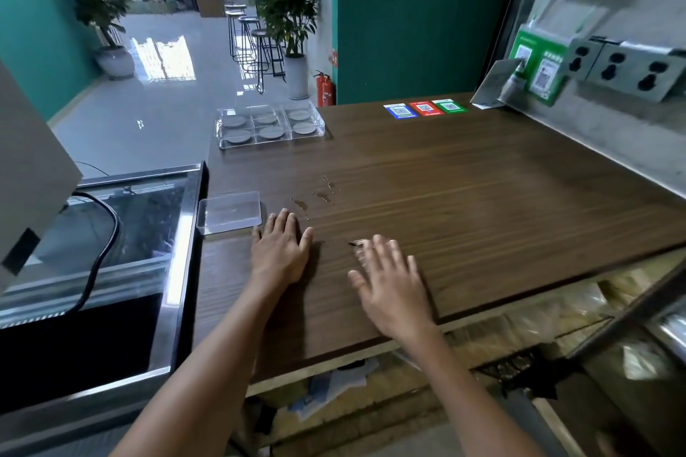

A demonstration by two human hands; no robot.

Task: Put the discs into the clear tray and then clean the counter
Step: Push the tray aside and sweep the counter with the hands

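Two hands: both low over the near part of the counter (pixel 464 197), neither holding anything.
Left hand (pixel 280 252): flat on the wood, fingers straight and close together, palm down; probably resting there as a brace, just right of the clear lid (pixel 230 213).
Right hand (pixel 389 282): fingers spread and straight, palm down, slightly blurred; touching the wood or hovering just above it, cannot tell; probably free to fetch something to wipe with.
Small object (pixel 357 243): just past the right fingertips, too blurred to identify.
Clear lid: flat at the left edge of the counter, near the left hand, well apart from the tray; likely set aside to leave the tray open for loading.
Spill (pixel 312 197): a few wet drops on the wood just beyond the left fingertips; likely the reason for the cleaning step.
Clear tray (pixel 322 124): at the far left corner of the counter, uncovered.
Discs (pixel 271 132): six grey ones, one in each compartment; none seen loose on the counter.
Stage: loading seems done; wiping apparently not begun, no cloth in view.
Stickers (pixel 425 108): blue, red and green, flat on the far edge, worth wiping around.
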